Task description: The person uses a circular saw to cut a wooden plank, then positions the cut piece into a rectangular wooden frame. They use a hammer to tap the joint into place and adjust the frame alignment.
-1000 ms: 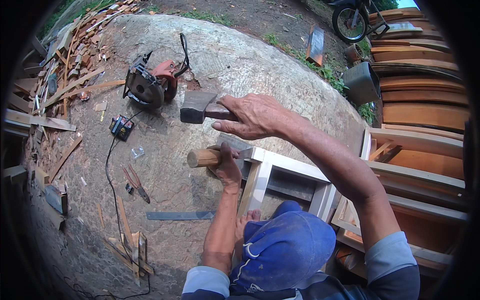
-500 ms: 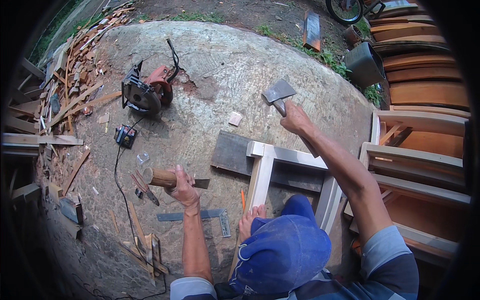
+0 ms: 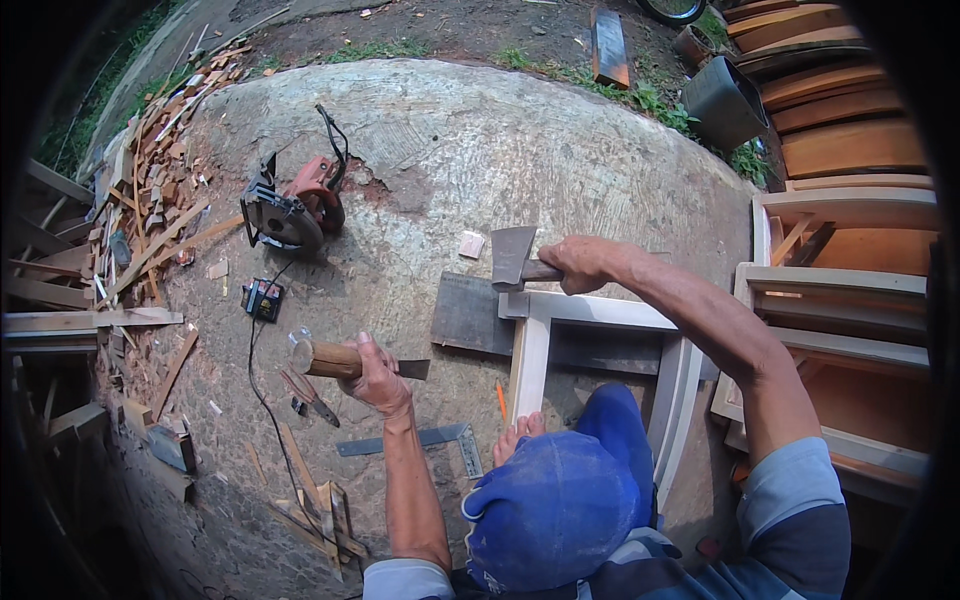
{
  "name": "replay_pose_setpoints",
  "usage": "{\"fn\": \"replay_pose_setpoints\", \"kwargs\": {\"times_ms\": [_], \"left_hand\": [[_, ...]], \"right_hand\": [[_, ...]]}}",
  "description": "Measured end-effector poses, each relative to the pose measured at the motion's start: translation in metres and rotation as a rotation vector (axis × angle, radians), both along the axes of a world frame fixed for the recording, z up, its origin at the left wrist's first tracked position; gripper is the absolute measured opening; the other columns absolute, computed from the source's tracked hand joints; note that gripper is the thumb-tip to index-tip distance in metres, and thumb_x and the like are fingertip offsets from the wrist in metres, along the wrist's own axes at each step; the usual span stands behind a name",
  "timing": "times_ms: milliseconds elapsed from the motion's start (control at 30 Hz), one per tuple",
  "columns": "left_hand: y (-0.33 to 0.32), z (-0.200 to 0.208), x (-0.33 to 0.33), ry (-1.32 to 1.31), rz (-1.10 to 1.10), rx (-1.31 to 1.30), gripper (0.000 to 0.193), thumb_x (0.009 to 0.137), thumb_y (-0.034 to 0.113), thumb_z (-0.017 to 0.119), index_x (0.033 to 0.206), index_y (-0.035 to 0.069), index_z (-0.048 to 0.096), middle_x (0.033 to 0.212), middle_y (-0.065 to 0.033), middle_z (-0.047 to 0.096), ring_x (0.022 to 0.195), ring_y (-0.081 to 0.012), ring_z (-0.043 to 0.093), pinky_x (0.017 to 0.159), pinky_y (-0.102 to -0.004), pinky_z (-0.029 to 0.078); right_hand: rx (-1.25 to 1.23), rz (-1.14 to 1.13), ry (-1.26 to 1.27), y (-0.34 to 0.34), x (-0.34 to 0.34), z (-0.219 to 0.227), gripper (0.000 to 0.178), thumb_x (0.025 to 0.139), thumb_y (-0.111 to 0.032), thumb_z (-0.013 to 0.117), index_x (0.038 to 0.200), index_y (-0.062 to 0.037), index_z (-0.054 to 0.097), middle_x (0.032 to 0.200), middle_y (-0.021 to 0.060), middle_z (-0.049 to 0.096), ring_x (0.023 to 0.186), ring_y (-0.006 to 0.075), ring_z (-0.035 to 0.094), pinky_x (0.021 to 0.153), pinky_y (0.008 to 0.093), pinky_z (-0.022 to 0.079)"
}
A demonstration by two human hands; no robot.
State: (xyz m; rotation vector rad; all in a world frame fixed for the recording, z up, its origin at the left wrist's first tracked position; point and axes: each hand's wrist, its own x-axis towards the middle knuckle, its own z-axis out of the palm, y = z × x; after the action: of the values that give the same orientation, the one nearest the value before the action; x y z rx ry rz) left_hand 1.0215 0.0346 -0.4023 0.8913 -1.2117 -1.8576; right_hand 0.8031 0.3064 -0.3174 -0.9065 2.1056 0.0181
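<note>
My left hand (image 3: 378, 382) is closed round a chisel (image 3: 328, 359) with a thick wooden handle; its short blade juts out to the right. In my right hand (image 3: 580, 262) is a hatchet (image 3: 513, 255), its metal head just over the corner of a pale wooden frame (image 3: 600, 308). Whether the head touches the corner I cannot tell. Under that corner lies a dark board (image 3: 466, 312), and my bare foot (image 3: 518, 432) rests by the frame's left bar. A metal square (image 3: 400, 441) and an orange pencil (image 3: 501, 400) lie between my left arm and the frame.
A circular saw (image 3: 300, 205) stands at the back left, its cord running past a small black box (image 3: 261, 299). Pliers (image 3: 315, 402) lie near the chisel. Wood scraps (image 3: 150, 200) heap up at far left. Wooden frames (image 3: 850, 280) and a grey bucket (image 3: 724, 105) stand at right.
The hatchet has come down and to the left, from raised beyond the frame to its corner. My left hand still holds the chisel in much the same place. The view has shifted slightly.
</note>
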Motion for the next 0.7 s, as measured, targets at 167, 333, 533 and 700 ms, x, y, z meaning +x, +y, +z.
{"fn": "replay_pose_setpoints", "kwargs": {"times_ms": [167, 333, 533, 700], "left_hand": [[-0.012, 0.004, -0.016, -0.221, -0.054, -0.075, 0.019, 0.093, 0.015, 0.073, 0.090, 0.008, 0.055, 0.072, 0.0029, 0.053, 0.054, -0.0058, 0.044, 0.049, -0.0236, 0.035], [0.021, 0.023, -0.047, -0.067, -0.171, -0.164, 0.021, 0.093, 0.017, 0.074, 0.092, 0.007, 0.056, 0.072, 0.0029, 0.052, 0.057, -0.0056, 0.044, 0.052, -0.0227, 0.035], [0.023, 0.054, -0.049, -0.083, -0.392, -0.320, 0.021, 0.092, 0.016, 0.077, 0.097, 0.003, 0.061, 0.079, 0.0008, 0.056, 0.069, -0.0071, 0.053, 0.064, -0.0240, 0.044], [0.062, 0.012, -0.078, -0.292, -1.167, -0.865, 0.061, 0.074, 0.019, 0.086, 0.127, 0.000, 0.063, 0.120, -0.0167, 0.066, 0.112, -0.0331, 0.063, 0.099, -0.0402, 0.048]], "right_hand": [[-0.330, -0.451, 0.279, 0.026, -0.018, 0.015, 0.023, 0.077, -0.006, 0.060, 0.099, -0.0023, 0.054, 0.083, 0.0240, 0.067, 0.084, 0.0428, 0.068, 0.074, 0.0551, 0.048], [0.040, -0.086, 0.196, 0.007, 0.015, -0.008, 0.027, 0.083, -0.006, 0.061, 0.109, -0.0019, 0.062, 0.098, 0.0182, 0.073, 0.097, 0.0375, 0.071, 0.080, 0.0485, 0.056], [-0.276, -0.348, 0.211, 0.030, 0.045, 0.005, 0.028, 0.079, -0.011, 0.063, 0.106, -0.0032, 0.059, 0.093, 0.0223, 0.070, 0.090, 0.0402, 0.070, 0.074, 0.0503, 0.054], [-0.727, -1.225, 0.003, 0.048, 0.084, 0.003, 0.033, 0.080, -0.018, 0.071, 0.102, 0.0013, 0.055, 0.074, 0.0081, 0.059, 0.059, 0.0178, 0.061, 0.050, 0.0354, 0.047]]}}
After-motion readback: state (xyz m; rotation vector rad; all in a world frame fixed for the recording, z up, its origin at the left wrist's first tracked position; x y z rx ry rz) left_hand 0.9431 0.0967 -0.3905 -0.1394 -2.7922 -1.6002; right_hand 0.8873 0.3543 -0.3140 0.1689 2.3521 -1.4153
